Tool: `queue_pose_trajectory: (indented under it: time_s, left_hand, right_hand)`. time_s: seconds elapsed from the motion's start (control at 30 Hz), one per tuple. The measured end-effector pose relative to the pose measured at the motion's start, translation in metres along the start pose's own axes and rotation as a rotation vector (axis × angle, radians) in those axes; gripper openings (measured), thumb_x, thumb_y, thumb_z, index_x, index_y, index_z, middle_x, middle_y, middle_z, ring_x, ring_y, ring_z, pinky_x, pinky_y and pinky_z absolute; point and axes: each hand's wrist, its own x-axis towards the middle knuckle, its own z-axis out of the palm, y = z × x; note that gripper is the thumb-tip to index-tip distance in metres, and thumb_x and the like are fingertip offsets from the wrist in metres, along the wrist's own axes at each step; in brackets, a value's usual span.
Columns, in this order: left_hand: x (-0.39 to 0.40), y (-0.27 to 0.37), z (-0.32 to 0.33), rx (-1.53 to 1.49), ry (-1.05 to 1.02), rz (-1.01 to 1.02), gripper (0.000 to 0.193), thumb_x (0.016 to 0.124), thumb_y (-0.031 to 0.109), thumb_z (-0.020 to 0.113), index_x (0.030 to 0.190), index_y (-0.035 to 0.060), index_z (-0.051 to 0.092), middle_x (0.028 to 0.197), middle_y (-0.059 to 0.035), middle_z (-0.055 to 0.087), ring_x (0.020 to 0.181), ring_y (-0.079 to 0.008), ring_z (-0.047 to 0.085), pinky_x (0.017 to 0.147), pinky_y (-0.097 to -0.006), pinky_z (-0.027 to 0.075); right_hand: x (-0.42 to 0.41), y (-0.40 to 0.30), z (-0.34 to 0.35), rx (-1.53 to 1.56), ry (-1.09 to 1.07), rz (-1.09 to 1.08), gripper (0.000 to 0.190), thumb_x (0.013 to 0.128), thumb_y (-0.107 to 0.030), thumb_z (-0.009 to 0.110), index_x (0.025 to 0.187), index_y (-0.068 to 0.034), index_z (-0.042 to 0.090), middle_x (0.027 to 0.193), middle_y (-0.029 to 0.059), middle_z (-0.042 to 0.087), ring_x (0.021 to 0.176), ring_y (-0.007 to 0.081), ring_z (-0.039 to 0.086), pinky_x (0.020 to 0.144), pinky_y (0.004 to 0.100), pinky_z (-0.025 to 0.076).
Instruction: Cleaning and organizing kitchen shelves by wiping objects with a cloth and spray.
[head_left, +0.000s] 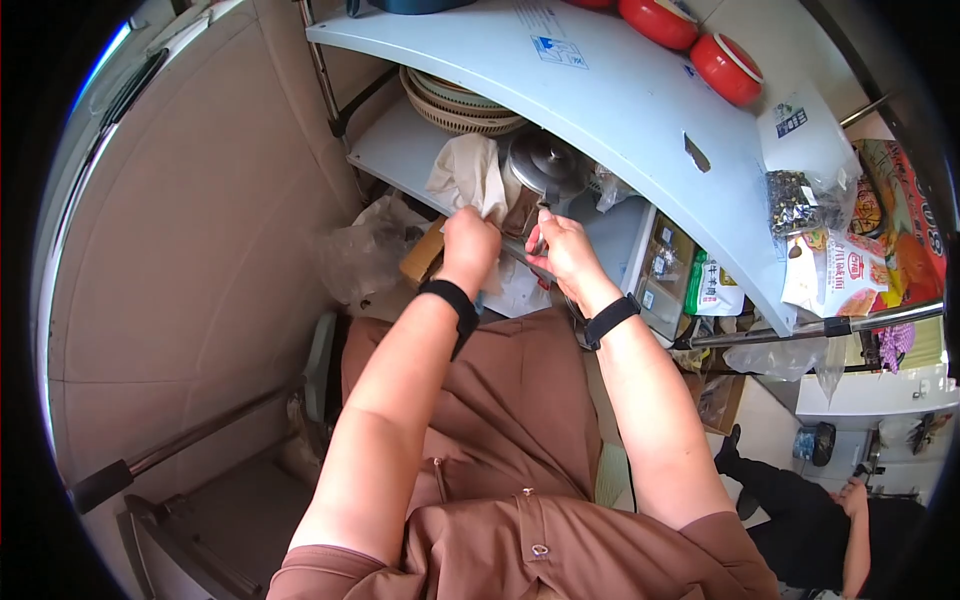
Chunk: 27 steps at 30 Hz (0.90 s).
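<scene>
My left hand (471, 244) is closed on the lower edge of a cream cloth (469, 171), which hangs bunched over the lower shelf. To its right, my right hand (566, 251) pinches a small metal object (538, 241) between thumb and fingers; its kind is not clear. Just beyond the hands stands a round metal pot with a lid and knob (551, 161). A brown item (523, 214) lies between the cloth and the pot, partly hidden. Both wrists wear black bands.
Stacked plastic baskets (457, 109) stand behind the cloth. The upper shelf (600, 90) overhangs the pot and carries red bowls (727, 69) and food packets (840, 274). A cardboard box (424, 251) is left of my hands, a clear-lidded container (664, 262) right. Another person (810, 517) is lower right.
</scene>
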Motion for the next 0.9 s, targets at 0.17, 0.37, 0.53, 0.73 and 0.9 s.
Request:
queue_pose_trajectory:
  time_s: [0.17,0.37,0.53,0.73,0.9]
  left_hand:
    - [-0.013,-0.005,0.001,-0.008,-0.027,0.012,0.017,0.075,0.009,0.057,0.076,-0.007,0.06,0.08,-0.03,0.06,0.079,-0.0431,0.06,0.071,-0.0454,0.049]
    - [-0.089,0.036,-0.015,-0.295,-0.012,0.152,0.015,0.08,0.008,0.054,0.08,-0.0068,0.056,0.074,-0.0286,0.058,0.076,-0.0442,0.058,0.065,-0.0445,0.047]
    - [-0.102,0.016,0.004,-0.195,0.0,0.243,0.013,0.08,0.005,0.055,0.075,-0.006,0.05,0.073,-0.0277,0.055,0.072,-0.045,0.055,0.062,-0.0461,0.044]
    - [-0.117,-0.022,0.009,-0.119,-0.115,0.26,0.007,0.075,-0.002,0.053,0.078,-0.0048,0.047,0.078,-0.0276,0.053,0.078,-0.0456,0.054,0.066,-0.0483,0.045]
    - [-0.117,-0.038,-0.005,-0.07,-0.11,0.307,0.005,0.073,-0.003,0.052,0.075,-0.0043,0.049,0.076,-0.0281,0.055,0.076,-0.0466,0.054,0.066,-0.0493,0.044]
  right_hand:
    - [-0.001,0.006,-0.001,0.014,0.029,0.004,0.036,0.096,-0.035,0.04,0.077,-0.006,0.05,0.074,0.0039,0.05,0.071,0.0128,0.051,0.068,0.0319,0.05]
    - [0.009,0.018,-0.005,0.018,0.101,-0.14,0.041,0.095,-0.029,0.04,0.07,-0.001,0.055,0.064,0.0039,0.053,0.058,0.013,0.047,0.055,0.0296,0.042]
    - [0.025,0.034,-0.011,-0.036,0.039,-0.153,0.035,0.097,-0.029,0.038,0.086,-0.003,0.057,0.078,0.0029,0.059,0.068,0.0111,0.054,0.064,0.0279,0.046]
    - [0.012,0.023,-0.005,0.04,-0.023,-0.11,0.039,0.098,-0.031,0.036,0.075,-0.005,0.052,0.071,0.0038,0.053,0.067,0.0134,0.051,0.065,0.029,0.046]
    - [0.01,0.024,-0.003,-0.01,0.038,-0.153,0.041,0.097,-0.034,0.036,0.072,-0.006,0.053,0.072,0.0036,0.053,0.066,0.0122,0.049,0.064,0.0285,0.045]
